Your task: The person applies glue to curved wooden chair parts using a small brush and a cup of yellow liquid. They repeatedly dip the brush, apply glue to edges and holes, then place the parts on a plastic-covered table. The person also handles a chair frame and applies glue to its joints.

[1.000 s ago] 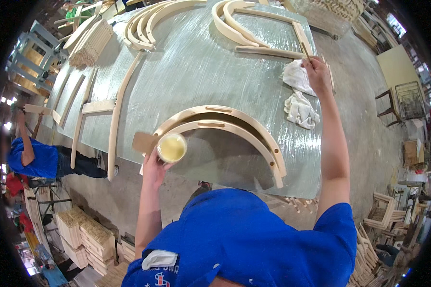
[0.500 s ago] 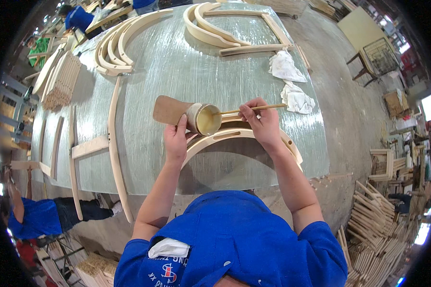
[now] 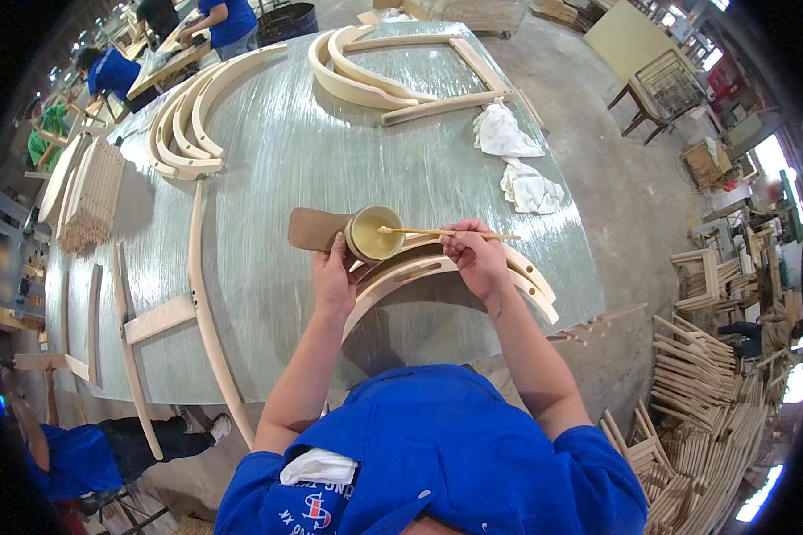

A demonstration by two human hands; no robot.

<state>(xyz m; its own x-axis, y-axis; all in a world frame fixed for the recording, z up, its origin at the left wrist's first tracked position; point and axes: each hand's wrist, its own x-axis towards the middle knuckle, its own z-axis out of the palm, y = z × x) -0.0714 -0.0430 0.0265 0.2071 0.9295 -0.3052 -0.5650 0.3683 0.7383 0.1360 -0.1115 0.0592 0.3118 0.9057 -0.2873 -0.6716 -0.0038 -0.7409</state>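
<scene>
My left hand [image 3: 332, 281] is closed around a round pot [image 3: 353, 251] of pale yellow, glue-like paste [image 3: 372, 250]. A flat brown rounded board [image 3: 317, 229] juts out leftward beside the pot; how they join is hidden. Between the pinched fingers of my right hand [image 3: 476, 260] is a thin wooden stick [image 3: 424, 232]. Its paste-coated tip is over the pot's mouth. Just below both hands, curved wooden pieces [image 3: 393, 280] with slots and holes lie side by side at the near edge of the table [image 3: 277, 187].
More curved pieces [image 3: 207, 107] rest at the far left, beside a stack of slats [image 3: 94, 192]. An H-shaped wooden frame [image 3: 161, 318] overhangs the near left edge. White rags [image 3: 509, 134] lie at the right. Co-workers in blue [image 3: 76, 459] stand around; wooden parts [image 3: 696, 383] are piled at right.
The pot has turned more upright, its mouth facing up. The stick's tip has moved left, further over the paste. My view has shifted, so the table sits lower and further left.
</scene>
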